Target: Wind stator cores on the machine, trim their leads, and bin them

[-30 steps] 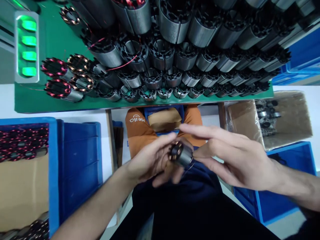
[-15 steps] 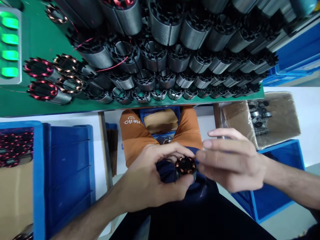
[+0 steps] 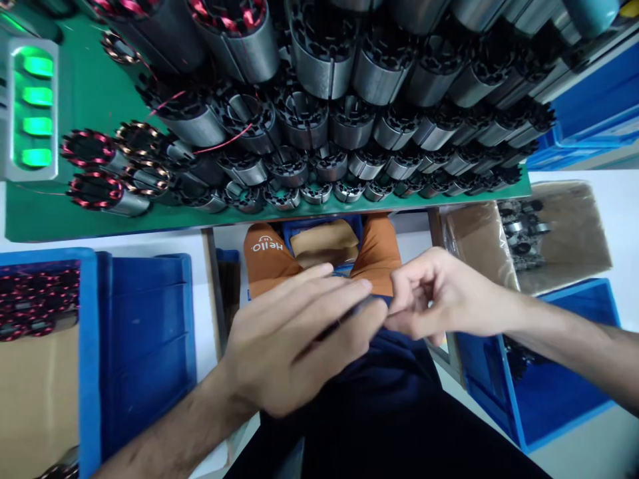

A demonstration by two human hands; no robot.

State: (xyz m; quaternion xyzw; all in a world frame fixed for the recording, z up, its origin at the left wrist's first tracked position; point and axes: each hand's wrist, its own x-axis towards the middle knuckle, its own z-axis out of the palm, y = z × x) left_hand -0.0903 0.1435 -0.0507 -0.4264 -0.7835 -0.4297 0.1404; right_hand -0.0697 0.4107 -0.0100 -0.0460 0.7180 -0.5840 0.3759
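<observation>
Over my lap, my left hand [image 3: 292, 342] is wrapped round a small motor stator [image 3: 360, 307]. The back of that hand faces up, so just a dark strip of the stator shows between the fingers. My right hand [image 3: 442, 296] is beside it, thumb and fingertips pinched together close to the left fingertips. Whatever is in that pinch is too small or too blurred to make out. Wound stators with red wire [image 3: 94, 191] and one with copper wire [image 3: 146, 178] stand at the left of the green bench top.
Rows of bare steel stators [image 3: 352, 121] stand on the green bench [image 3: 44, 223]. A panel with green lights [image 3: 34, 110] is at the left. Blue crates [image 3: 144, 359] flank me, one holding red-wound stators [image 3: 37, 299]. At right are a cardboard box [image 3: 574, 233] and a blue bin [image 3: 564, 406].
My left hand has turned over, hiding the stator's copper-wound end that faced up before. My right hand has gone from loosely spread fingers to a pinch by the left fingertips.
</observation>
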